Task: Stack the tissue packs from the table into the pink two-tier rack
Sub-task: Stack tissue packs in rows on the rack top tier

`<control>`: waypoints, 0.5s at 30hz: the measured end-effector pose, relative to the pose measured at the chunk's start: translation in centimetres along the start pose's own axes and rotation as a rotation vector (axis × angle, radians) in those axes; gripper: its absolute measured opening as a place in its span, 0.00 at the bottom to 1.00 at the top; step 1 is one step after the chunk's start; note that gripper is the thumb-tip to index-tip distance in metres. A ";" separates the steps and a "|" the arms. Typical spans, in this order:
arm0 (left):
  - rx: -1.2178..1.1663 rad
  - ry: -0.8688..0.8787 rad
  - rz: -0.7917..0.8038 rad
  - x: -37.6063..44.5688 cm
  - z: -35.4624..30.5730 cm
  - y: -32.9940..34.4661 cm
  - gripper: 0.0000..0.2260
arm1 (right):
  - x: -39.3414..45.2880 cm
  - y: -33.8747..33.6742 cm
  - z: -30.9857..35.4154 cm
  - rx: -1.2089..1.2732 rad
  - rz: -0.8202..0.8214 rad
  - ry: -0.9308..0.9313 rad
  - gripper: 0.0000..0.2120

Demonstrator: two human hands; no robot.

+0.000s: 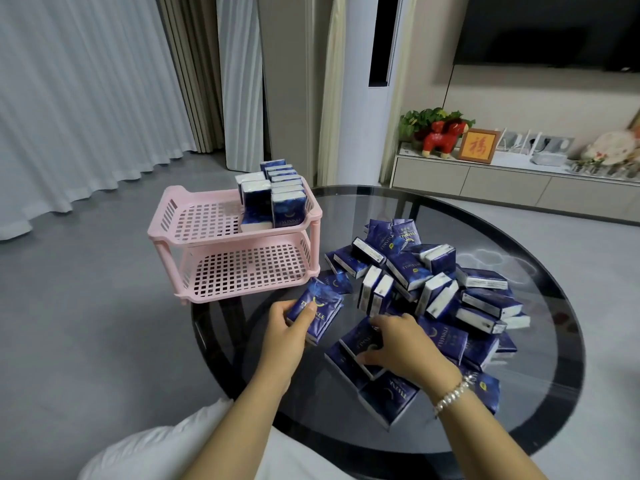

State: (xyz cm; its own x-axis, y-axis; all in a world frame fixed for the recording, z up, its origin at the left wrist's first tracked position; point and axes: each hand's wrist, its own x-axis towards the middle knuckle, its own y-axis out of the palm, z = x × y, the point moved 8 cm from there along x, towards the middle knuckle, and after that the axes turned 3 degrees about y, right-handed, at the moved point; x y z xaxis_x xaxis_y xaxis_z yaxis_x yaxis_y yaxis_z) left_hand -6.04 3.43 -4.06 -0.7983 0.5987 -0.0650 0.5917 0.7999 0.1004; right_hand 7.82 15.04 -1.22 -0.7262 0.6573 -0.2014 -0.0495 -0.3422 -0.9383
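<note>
**Over the glass table, one pack in hand**

Beside the pink plastic two-tier rack [194, 233], my left hand [282, 332] is gripping a dark blue tissue pack [317, 311], thumb curled across its face. My right hand [398, 346] is curling its fingers onto a second blue pack [360, 341] at the loose heap of packs [446, 289] on the round dark glass table [540, 386]. Standing packs [277, 195] are filling the top tier's far right corner.
</note>
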 end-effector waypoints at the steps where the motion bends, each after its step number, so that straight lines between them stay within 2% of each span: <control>1: 0.009 0.006 0.003 -0.1 0.0 0.0 0.05 | 0.1 0.2 0.0 0.013 0.008 -0.001 0.29; 3: 0.010 0.035 0.024 -0.3 -0.3 0.2 0.09 | 0.4 0.4 0.2 0.087 0.031 -0.008 0.36; 5: 0.002 0.059 0.040 -0.3 -0.6 0.2 0.14 | 0.6 0.4 0.5 0.163 0.031 -0.035 0.37; 8: -0.079 0.008 0.012 0.0 -0.4 -0.1 0.13 | 0.8 0.0 0.9 0.301 -0.016 -0.061 0.31; 11: -0.106 -0.023 -0.033 0.1 -0.3 -0.3 0.12 | 0.9 -1.0 1.0 0.642 -0.156 -0.029 0.19; 15: -0.076 -0.058 -0.064 0.2 0.2 -0.5 0.10 | 0.7 -1.7 0.5 0.955 -0.314 0.101 0.17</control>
State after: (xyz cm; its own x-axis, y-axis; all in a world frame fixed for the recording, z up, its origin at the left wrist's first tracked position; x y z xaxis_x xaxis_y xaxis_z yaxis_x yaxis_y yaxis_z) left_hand -6.47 3.10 -4.33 -0.8251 0.5495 -0.1312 0.5276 0.8325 0.1692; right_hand 7.06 15.72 0.43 -0.5264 0.8489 -0.0482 -0.7890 -0.5088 -0.3445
